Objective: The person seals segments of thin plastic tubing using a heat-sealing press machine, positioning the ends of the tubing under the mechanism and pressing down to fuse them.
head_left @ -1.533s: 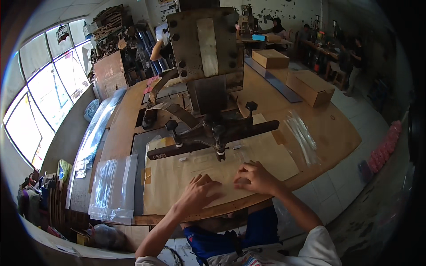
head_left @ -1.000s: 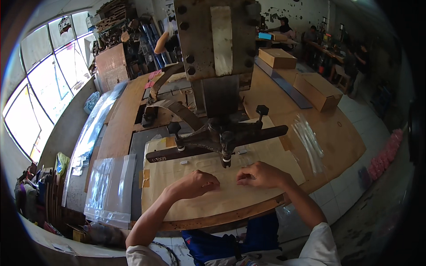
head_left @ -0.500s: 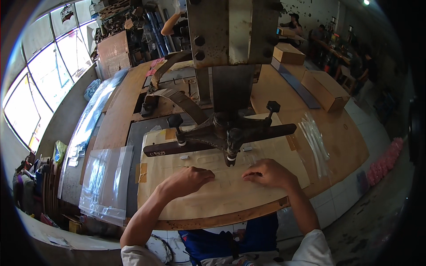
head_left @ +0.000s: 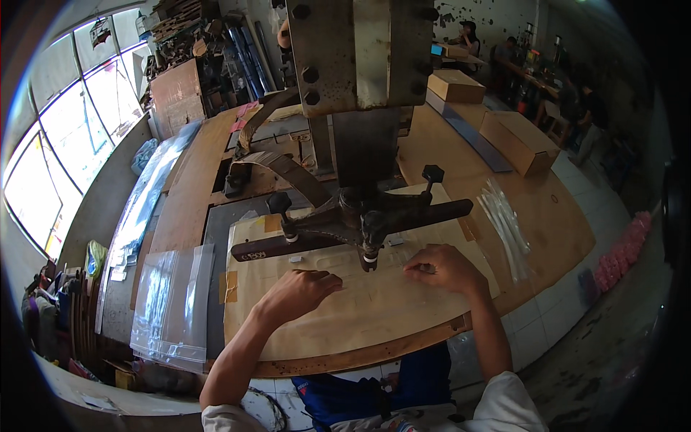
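Note:
Over a pale covered board [head_left: 345,327] on the worktable, both my hands are low and bent at the wrist. My left hand [head_left: 301,291] is closed, its fingers pressed together and pointing inward. Across from it, my right hand [head_left: 448,270] pinches thumb against fingers. Anything thin or clear in either hand cannot be made out. Just beyond and between the hands is a dark metal press head [head_left: 363,212], with a long slanted bar [head_left: 266,250] and black knobs. Two small light pieces sit by the bar, one being a small white block [head_left: 396,243].
Clear plastic sheets [head_left: 173,302] lie left of the board, and clear plastic strips [head_left: 504,230] lie to its right. Cardboard boxes [head_left: 518,140] stand at the far right of the table. Pink bundles [head_left: 625,248] are on the floor. Other people sit in the background.
My right hand has moved forward and slightly right, so the gap between my hands is wider. My left hand stays nearly in place. The whole view has shifted a little.

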The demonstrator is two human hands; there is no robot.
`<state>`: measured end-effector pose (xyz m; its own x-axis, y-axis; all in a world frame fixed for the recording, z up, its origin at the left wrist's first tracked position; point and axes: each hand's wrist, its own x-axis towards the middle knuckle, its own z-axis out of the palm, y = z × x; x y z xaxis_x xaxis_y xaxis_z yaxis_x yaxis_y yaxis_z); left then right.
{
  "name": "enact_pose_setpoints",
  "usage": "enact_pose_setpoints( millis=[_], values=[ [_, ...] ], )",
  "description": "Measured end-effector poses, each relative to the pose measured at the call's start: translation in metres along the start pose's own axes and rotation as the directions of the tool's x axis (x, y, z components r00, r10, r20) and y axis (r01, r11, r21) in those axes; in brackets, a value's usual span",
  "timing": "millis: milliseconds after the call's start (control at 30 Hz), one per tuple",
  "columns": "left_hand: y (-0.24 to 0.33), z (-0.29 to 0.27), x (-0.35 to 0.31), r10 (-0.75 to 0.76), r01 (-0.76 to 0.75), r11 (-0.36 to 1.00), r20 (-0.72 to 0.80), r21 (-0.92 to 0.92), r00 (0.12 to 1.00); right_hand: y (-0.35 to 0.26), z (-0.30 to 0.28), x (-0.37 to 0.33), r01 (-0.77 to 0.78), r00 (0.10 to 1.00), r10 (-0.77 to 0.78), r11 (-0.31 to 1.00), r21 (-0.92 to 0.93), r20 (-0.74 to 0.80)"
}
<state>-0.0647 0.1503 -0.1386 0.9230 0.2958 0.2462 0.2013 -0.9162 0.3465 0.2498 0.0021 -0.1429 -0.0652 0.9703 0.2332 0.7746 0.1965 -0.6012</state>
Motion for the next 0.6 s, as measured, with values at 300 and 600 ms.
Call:
enact_pose_setpoints(
  millis=[300,600],
  values=[
    [0.001,0.008,-0.001,0.001,0.002,0.993,-0.024,0.119,1.0,-0.006,0.006,0.0,-0.042,0.993,0.048,0.997,-0.06,0.111],
    [-0.002,0.008,0.0,0.024,-0.027,0.993,0.027,0.112,0.999,-0.004,0.013,0.002,0.055,0.993,-0.054,0.998,-0.006,0.105]
  ],
)
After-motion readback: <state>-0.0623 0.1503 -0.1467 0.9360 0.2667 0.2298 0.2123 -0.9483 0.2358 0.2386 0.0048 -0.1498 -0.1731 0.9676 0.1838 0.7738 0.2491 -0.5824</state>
